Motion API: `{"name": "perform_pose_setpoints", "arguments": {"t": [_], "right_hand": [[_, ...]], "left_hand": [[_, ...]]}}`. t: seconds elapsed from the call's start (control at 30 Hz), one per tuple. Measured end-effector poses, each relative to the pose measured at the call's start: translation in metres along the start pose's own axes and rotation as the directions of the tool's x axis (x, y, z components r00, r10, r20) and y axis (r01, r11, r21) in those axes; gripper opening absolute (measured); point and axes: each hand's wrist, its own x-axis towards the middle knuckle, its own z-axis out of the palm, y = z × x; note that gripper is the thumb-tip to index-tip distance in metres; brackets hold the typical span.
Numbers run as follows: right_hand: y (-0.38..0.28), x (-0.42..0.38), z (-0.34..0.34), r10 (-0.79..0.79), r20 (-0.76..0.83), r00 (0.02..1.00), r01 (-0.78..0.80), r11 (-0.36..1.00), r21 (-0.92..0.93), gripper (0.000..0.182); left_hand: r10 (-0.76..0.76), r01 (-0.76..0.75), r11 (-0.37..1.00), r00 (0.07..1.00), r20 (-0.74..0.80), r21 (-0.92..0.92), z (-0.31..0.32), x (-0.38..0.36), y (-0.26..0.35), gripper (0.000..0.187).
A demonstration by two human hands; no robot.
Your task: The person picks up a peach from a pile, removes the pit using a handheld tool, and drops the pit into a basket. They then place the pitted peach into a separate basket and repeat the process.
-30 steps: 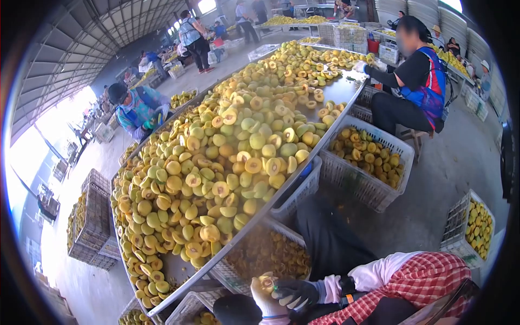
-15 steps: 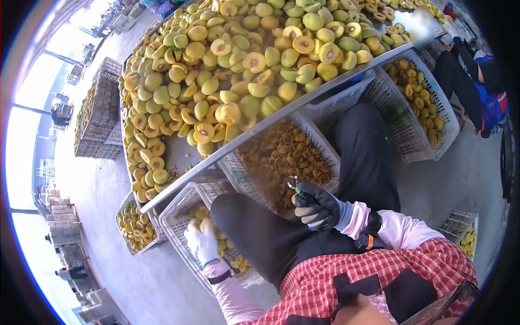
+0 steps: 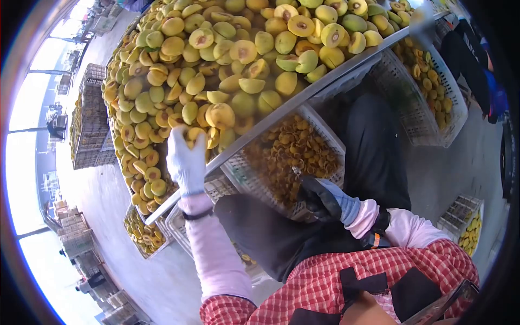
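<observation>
My left hand (image 3: 186,162), in a white knitted glove, reaches over the table's near edge into the pile of halved yellow-green stone fruit (image 3: 238,84). Its thumb and fingers close around a fruit half (image 3: 193,134) at the edge of the pile. My right hand (image 3: 319,199), in a dark grey glove, is closed on a small hand tool (image 3: 297,170) with a curved metal tip; the handle is hidden in the fist. This hand hovers over a white crate (image 3: 337,162) of brownish fruit scraps (image 3: 290,154) between my knees.
The metal table rim (image 3: 303,97) crosses diagonally in front of me. A crate of fruit pieces (image 3: 460,111) stands at the right, near another seated person (image 3: 466,59). Partly under my left arm is another crate (image 3: 176,225). Stacked crates (image 3: 92,124) stand at the left.
My left hand has moved up from the lower left crate to the fruit on the table. My right hand has turned slightly, its tool tip now lower over the scraps.
</observation>
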Motion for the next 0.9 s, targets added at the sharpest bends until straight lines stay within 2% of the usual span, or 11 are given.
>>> {"name": "perform_pose_setpoints", "arguments": {"t": [0.07,0.13,0.17,0.2,0.27,0.33,0.4,0.53,0.77,0.87,0.9], "right_hand": [[-0.004,0.0,0.012,-0.18,-0.037,0.983,0.175,0.98,-0.097,0.04],[-0.005,0.001,0.027,-0.324,-0.008,0.946,0.319,0.937,-0.143,0.036],[-0.01,-0.004,0.032,-0.261,0.092,0.961,0.276,0.923,-0.269,0.032],[-0.006,-0.001,0.037,-0.339,0.096,0.936,0.35,0.863,-0.364,0.031],[0.002,0.003,0.048,-0.481,0.137,0.866,0.473,0.696,-0.54,0.03],[0.011,0.012,0.044,-0.793,0.368,0.485,0.696,0.095,-0.712,0.031],[0.017,0.008,0.042,-0.757,0.329,0.565,0.663,0.179,-0.727,0.032],[0.028,0.009,0.04,-0.721,0.242,0.649,0.623,0.322,-0.712,0.033],[0.036,0.0,0.037,-0.71,0.269,0.651,0.65,0.338,-0.681,0.027],[0.04,0.002,0.029,-0.725,0.332,0.603,0.715,0.307,-0.629,0.025],[0.038,0.002,0.027,-0.689,0.312,0.654,0.7,0.395,-0.595,0.025]], "left_hand": [[-0.092,0.076,0.971,0.994,-0.06,-0.228,-0.006,-0.034,0.024,0.032],[-0.159,0.161,0.861,0.986,0.045,-0.483,-0.001,-0.08,0.048,0.028],[-0.268,0.292,0.695,0.953,0.14,-0.657,0.004,-0.101,0.062,0.03],[-0.35,0.401,0.476,0.903,0.25,-0.783,0.011,-0.118,0.075,0.032],[-0.337,0.296,0.472,0.931,0.14,-0.83,0.024,-0.141,0.085,0.039],[-0.441,0.368,0.372,0.878,0.187,-0.852,0.03,-0.152,0.089,0.044],[-0.485,0.433,0.163,0.818,0.31,-0.887,0.024,-0.161,0.095,0.042],[-0.473,0.414,0.09,0.818,0.327,-0.906,0.026,-0.173,0.095,0.041],[-0.524,0.378,0.128,0.811,0.261,-0.917,0.027,-0.185,0.104,0.036],[-0.451,0.414,0.179,0.841,0.3,-0.893,0.024,-0.187,0.102,0.035],[-0.401,0.416,0.211,0.862,0.31,-0.885,0.023,-0.186,0.1,0.037]]}}
